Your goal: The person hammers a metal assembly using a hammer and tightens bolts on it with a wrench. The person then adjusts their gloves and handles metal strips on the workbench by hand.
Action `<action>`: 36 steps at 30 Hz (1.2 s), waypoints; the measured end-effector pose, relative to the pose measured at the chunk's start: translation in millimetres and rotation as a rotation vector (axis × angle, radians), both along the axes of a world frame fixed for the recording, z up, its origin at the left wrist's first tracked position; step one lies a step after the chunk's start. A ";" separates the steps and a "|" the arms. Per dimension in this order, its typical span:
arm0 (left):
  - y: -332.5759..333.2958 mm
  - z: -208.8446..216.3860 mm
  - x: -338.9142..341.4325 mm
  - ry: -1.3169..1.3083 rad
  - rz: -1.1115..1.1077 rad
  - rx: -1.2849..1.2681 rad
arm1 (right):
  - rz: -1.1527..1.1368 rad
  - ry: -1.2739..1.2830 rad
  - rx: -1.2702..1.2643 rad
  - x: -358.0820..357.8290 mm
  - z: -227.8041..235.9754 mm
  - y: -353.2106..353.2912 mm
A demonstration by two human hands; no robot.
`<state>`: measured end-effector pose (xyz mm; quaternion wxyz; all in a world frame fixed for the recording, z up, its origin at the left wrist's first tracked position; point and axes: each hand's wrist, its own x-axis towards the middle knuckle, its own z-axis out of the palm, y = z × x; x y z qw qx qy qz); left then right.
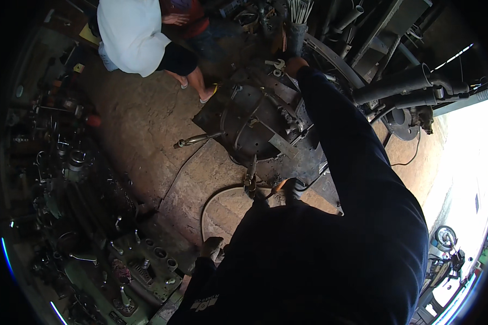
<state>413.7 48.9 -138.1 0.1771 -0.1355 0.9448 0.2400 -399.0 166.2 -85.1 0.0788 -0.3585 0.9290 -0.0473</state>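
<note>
My right arm stretches far forward over a dark metal work table (238, 138). At its far right edge, my right hand (295, 66) is beside an open-ended wrench (276, 64), near a dark cylinder (295, 39) full of thin rods. Its fingers are mostly hidden, so any grip is unclear. Low beside my body hangs my left hand (211, 247), in shadow; I cannot make out how its fingers lie. On the table are a flat metal bar (283, 146) and a threaded-looking metal part (290, 119). A metal clamp (250, 181) sits at the near edge, near an orange handle (278, 187).
A metal rod-like tool (199, 140) juts from the table's left edge. A hose (205, 208) curves over the floor. Green machinery with levers (130, 295) stands at lower left. A person in a white shirt (133, 38) is beyond the table. Pipes (393, 84) lie at right.
</note>
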 end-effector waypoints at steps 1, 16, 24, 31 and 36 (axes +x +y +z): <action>-7.0 -4.4 -10.0 0.056 -0.052 0.001 | -0.032 0.004 0.014 -15.7 -7.3 17.3; -24.7 -10.6 -24.3 -0.135 -0.018 0.133 | 0.023 -0.112 0.134 58.8 41.6 10.7; -37.4 -9.5 -29.5 -0.139 -0.125 0.048 | 0.018 -0.063 -0.212 72.6 113.2 -57.5; -43.9 -0.9 -58.8 0.136 0.079 0.073 | 0.343 0.051 -0.472 62.8 134.2 5.6; -29.0 -14.8 -27.6 -0.008 0.597 0.383 | 0.425 -0.193 -0.110 84.9 195.5 25.1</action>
